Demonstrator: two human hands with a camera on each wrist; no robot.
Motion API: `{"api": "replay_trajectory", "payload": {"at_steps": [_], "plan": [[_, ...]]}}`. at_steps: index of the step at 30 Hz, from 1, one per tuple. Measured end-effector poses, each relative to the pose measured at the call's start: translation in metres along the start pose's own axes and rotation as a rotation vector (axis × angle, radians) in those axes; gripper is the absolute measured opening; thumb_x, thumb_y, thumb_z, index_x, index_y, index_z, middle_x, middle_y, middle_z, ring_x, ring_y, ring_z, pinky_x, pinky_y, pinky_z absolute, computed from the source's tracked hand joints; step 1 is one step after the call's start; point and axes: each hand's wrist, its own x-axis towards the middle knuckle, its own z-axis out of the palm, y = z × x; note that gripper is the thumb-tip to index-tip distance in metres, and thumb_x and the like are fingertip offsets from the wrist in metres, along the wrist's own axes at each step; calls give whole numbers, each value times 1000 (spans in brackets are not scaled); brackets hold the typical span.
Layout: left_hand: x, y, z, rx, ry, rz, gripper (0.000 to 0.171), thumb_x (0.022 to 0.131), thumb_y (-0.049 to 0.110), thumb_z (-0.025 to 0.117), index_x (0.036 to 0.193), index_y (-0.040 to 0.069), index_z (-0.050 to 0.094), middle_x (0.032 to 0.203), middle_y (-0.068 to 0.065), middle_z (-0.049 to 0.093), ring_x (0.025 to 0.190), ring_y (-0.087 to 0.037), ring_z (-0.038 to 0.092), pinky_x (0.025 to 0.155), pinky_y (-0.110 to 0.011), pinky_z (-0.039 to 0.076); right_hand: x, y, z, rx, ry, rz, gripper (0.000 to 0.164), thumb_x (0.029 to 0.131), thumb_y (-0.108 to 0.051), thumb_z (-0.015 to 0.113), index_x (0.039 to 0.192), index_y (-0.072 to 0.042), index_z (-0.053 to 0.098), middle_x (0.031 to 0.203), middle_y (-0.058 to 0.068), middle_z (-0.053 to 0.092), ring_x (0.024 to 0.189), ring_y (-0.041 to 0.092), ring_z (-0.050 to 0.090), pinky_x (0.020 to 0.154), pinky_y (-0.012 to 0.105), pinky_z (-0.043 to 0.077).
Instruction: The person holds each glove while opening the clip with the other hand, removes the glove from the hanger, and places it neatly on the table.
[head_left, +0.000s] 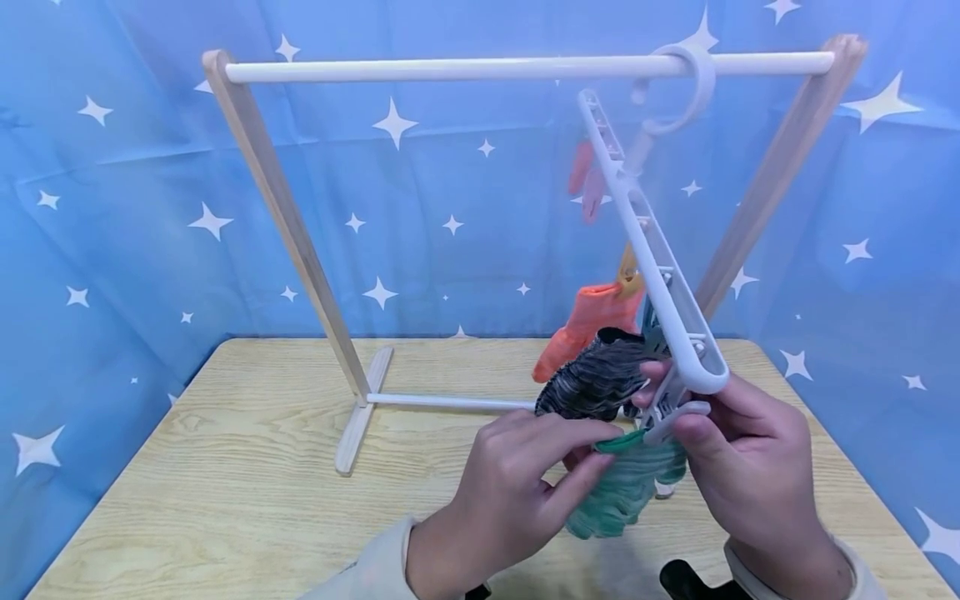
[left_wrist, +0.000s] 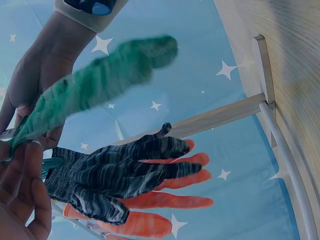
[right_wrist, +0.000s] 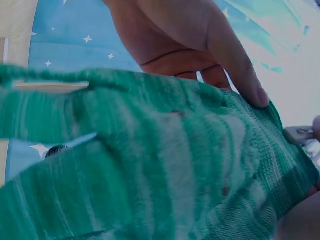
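In the head view, my left hand (head_left: 517, 483) pinches the cuff of a green striped knit glove (head_left: 630, 483) between thumb and fingers. My right hand (head_left: 757, 454) holds a grey clothespin (head_left: 666, 417) at the near end of a pale clip hanger (head_left: 660, 250); the clothespin's tip is right at the cuff. The glove's fingers dangle, as the left wrist view shows. Just behind hangs a black-and-grey glove (left_wrist: 125, 170) from a dark teal clothespin (head_left: 654, 325). Beyond it an orange glove (head_left: 592, 321) hangs from a yellow clothespin (head_left: 628, 271).
The hanger's ring hook (head_left: 697, 83) loops over the white top rod (head_left: 450, 70) of a wooden rack (head_left: 281, 217). Pink and red clothespins (head_left: 592, 193) hang at the hanger's far end. The rack stands on a wood-grain table (head_left: 247, 467) before a blue starred curtain (head_left: 420, 200).
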Motion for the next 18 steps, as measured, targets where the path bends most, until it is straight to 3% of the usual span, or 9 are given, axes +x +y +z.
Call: {"api": "replay_trajectory", "payload": {"at_steps": [18], "plan": [[0,0,0,11,-10,-9,15,94,19,70,109,18,74,73,13,65,61,6,51,65,-8,41,0,-1,-2,64,20,-11,33,96,9,54,124,26,51,115,21,70,98,23,69,90,27,55]]}}
